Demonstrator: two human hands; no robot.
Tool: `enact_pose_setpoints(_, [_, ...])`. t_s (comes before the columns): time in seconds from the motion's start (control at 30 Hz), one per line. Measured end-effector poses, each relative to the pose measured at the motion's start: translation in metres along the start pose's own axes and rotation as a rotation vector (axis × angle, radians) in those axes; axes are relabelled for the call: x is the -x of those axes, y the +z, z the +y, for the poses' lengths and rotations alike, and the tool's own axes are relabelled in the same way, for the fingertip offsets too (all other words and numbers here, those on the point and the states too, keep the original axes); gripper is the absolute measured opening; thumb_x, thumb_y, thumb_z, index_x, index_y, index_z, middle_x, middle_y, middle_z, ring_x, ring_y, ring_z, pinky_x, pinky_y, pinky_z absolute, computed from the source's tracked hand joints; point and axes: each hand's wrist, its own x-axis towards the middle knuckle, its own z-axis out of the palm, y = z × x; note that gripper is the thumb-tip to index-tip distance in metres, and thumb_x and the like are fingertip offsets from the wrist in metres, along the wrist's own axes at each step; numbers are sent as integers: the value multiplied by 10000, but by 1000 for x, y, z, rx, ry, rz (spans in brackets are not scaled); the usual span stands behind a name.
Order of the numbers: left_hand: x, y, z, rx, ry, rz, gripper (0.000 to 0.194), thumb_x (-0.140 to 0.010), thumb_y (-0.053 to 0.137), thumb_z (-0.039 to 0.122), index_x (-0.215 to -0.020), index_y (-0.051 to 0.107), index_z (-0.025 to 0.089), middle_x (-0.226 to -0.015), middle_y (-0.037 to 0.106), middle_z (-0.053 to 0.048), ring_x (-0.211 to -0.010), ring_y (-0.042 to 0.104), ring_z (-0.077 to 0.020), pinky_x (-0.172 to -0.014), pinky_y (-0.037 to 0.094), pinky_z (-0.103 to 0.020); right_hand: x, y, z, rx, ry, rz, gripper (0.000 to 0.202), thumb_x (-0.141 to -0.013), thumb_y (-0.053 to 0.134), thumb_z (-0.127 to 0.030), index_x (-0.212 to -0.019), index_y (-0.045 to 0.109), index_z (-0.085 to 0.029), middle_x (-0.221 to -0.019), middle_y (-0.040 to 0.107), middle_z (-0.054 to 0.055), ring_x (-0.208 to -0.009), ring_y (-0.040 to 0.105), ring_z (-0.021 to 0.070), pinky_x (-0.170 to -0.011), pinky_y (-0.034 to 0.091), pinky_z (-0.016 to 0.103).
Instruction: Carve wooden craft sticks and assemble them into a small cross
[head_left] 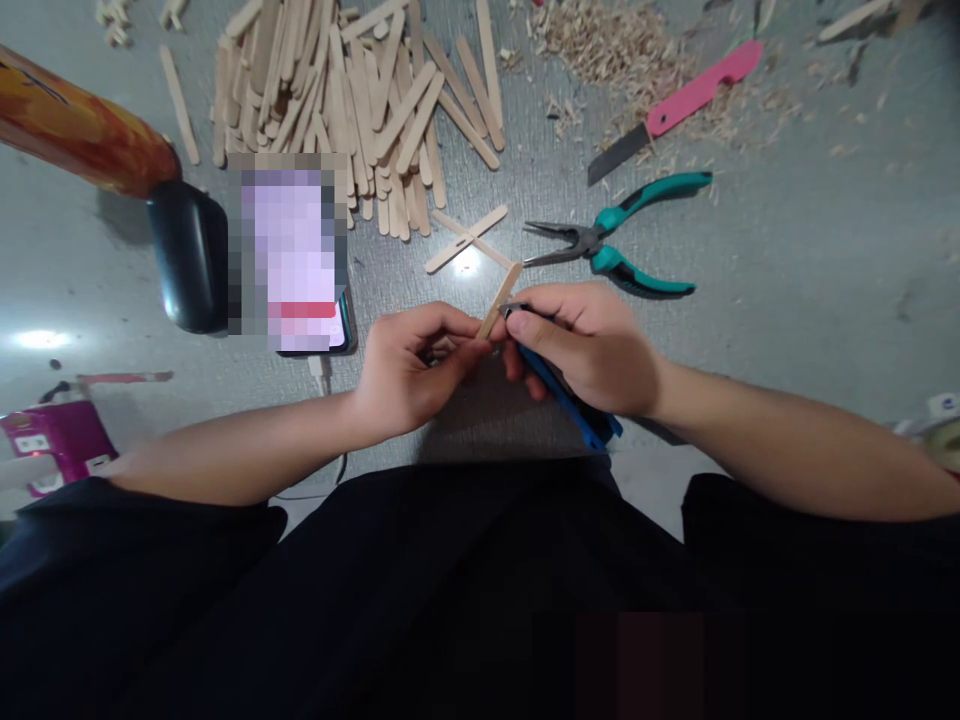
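My left hand (416, 365) pinches the lower end of a wooden craft stick (501, 300) between thumb and fingers. The stick slants up to the right. My right hand (592, 345) is closed around a blue-handled cutter (555, 385), whose small dark metal tip is at the stick's right edge. My palm hides much of this tool, so its exact kind is unclear. Just beyond the hands, two more craft sticks (487, 217) lie crossed; one has a small slot near its middle. Long-nose pliers (585, 241) with teal handles lie with their jaws apart, above my right hand.
A large heap of craft sticks (300, 70) lies at the back. Wood shavings (615, 45) are piled near a pink-handled saw (701, 90). On the left are a blurred phone (345, 320) with a cable, a black rounded object (187, 255), an orange cylinder (90, 125) and a purple box (64, 440).
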Motion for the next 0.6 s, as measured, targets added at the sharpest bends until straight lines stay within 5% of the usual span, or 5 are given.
enact_pose_setpoints(0.6, [1,-1,-2,-73,3,26,83,-993,858,290,-964,829,219,-752,795,-12,-601,710,-113,-537,531,-229,1,-6,-5,-75,63,-66,239,-1096,682,-296,-890,727,-185,-689,721,0,-469,623,106,-416,456,215])
